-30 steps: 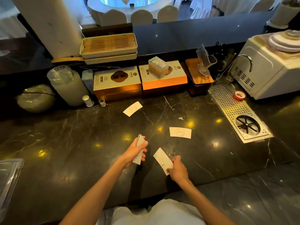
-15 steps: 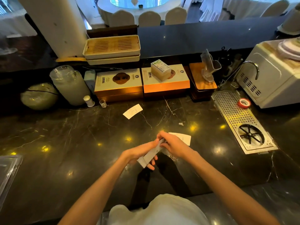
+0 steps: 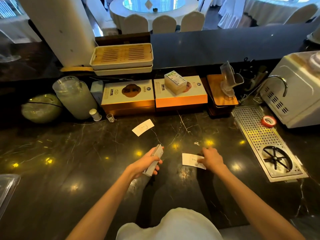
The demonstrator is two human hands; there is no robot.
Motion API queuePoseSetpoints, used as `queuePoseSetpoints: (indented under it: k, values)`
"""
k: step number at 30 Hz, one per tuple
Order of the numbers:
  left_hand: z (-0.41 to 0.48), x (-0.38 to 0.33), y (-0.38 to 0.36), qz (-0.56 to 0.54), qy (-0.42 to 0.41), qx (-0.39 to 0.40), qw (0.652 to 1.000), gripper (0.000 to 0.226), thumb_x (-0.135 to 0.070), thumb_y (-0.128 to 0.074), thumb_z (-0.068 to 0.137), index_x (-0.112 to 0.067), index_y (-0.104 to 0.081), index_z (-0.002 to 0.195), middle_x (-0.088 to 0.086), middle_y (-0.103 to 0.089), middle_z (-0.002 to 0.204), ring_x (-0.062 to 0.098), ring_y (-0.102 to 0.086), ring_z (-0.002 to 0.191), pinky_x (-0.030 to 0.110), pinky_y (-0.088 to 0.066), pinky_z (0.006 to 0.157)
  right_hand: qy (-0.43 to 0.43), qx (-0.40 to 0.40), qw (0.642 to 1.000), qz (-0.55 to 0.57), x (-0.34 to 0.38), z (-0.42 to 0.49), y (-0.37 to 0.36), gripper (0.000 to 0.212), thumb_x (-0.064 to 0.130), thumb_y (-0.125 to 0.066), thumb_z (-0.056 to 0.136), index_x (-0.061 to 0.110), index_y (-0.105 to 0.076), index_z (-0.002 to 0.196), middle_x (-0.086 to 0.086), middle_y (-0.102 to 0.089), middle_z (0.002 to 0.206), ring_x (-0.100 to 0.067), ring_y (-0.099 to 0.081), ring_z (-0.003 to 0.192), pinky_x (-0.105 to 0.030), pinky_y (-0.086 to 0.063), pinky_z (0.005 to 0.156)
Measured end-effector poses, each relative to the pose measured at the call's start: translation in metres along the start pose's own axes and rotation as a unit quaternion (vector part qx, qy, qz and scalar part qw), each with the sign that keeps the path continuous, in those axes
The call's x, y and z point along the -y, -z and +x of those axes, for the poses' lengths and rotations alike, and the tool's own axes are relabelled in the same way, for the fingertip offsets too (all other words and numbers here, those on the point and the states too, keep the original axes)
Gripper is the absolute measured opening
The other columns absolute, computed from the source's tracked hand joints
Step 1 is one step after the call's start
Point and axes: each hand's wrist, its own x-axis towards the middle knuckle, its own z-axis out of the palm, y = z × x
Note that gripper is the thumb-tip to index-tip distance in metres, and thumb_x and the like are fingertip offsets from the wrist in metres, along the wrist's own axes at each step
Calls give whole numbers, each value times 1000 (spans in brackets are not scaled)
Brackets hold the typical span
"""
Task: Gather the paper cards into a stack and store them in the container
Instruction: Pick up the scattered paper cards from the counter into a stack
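Note:
My left hand [image 3: 146,163] grips a thin stack of white paper cards [image 3: 154,161], held on edge above the dark marble counter [image 3: 69,161]. My right hand [image 3: 212,158] rests with its fingers on the right end of a single white card [image 3: 190,160] lying flat on the counter. Another white card [image 3: 142,127] lies alone farther back, near the gold boxes. The corner of a clear plastic container [image 3: 7,189] shows at the far left edge.
Two gold and orange gift boxes [image 3: 154,96] line the back, with a clear jar [image 3: 76,96] and small glass [image 3: 110,117] to their left. A perforated metal drain tray [image 3: 263,141] with red tape [image 3: 268,121] lies right, beside a white appliance [image 3: 294,90].
My right hand added the card it picked up to the stack in my left hand, then moved right and landed on the card lying there. The view tilted slightly.

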Motion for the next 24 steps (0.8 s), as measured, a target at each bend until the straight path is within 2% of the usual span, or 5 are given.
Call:
queuePoseSetpoints:
  k: [6, 10, 13, 19, 24]
  values:
    - [6, 5, 12, -31, 4, -32, 999, 60, -10, -58, 89, -34, -40, 141, 15, -54, 115, 15, -60, 70, 29, -53, 59, -25, -9, 998, 56, -15, -1, -27, 39, 17, -72, 85, 15, -53, 118, -9, -48, 128, -27, -45, 121, -37, -47, 92]
    - [5, 9, 13, -38, 27, -29, 998, 63, -13, -63, 87, -35, -37, 140, 13, -56, 104, 15, -61, 70, 27, -53, 58, 4, -19, 992, 126, -8, -2, -22, 30, 11, -70, 85, 20, -45, 99, -6, -60, 104, -25, -57, 96, -36, -48, 75]
    - [2, 12, 13, -72, 25, -50, 996, 59, -9, -57, 91, -39, -35, 137, 16, -55, 109, 17, -59, 68, 28, -53, 54, 94, -43, 978, 181, 5, -11, -13, 23, 13, -63, 92, 25, -43, 96, 2, -64, 92, -19, -63, 84, -39, -53, 73]
    - [-12, 9, 21, -96, 21, -89, 991, 44, -28, -53, 99, -28, -34, 139, 16, -55, 100, 19, -60, 66, 33, -57, 59, 286, -24, 932, 222, 53, -29, 28, 21, 19, -66, 91, 29, -47, 94, 11, -61, 88, -4, -61, 83, -21, -52, 74]
    - [-28, 1, 18, -90, 42, 27, 995, 62, -52, -61, 88, -23, -38, 138, 20, -56, 126, 28, -68, 88, 41, -62, 76, 384, 20, 911, 147, 101, -38, 38, 26, 16, -67, 89, 32, -46, 91, 14, -59, 87, 1, -59, 85, -16, -49, 70]
